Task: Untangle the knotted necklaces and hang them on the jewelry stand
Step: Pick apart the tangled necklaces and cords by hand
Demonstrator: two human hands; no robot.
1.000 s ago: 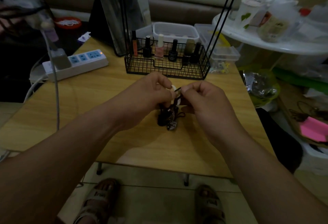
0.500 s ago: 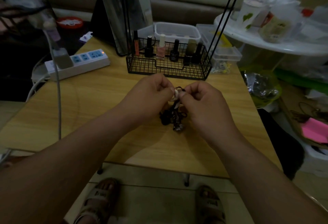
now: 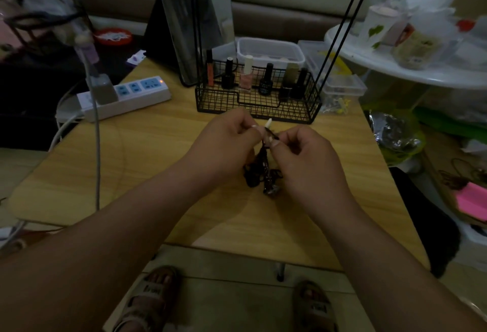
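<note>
A dark knotted bundle of necklaces point(image 3: 261, 173) hangs between my hands just above the wooden table point(image 3: 147, 163), its lower end with a small shiny pendant touching the tabletop. My left hand point(image 3: 224, 142) pinches the top of the cords, where a small white piece point(image 3: 268, 123) sticks up. My right hand point(image 3: 303, 155) pinches the same cords right beside it, fingers curled. The black wire jewelry stand point(image 3: 257, 102) stands just behind my hands, its thin rods rising out of the frame.
Several nail polish bottles point(image 3: 246, 79) stand in the stand's basket. A white power strip point(image 3: 126, 97) with a plugged cable lies at the left. Clear plastic boxes point(image 3: 340, 86) sit behind the stand. A cluttered white shelf point(image 3: 411, 68) is at the right.
Both hands have drawn slightly apart and lifted the cords, so the bundle now hangs longer. The white piece now sticks up above my left fingers.
</note>
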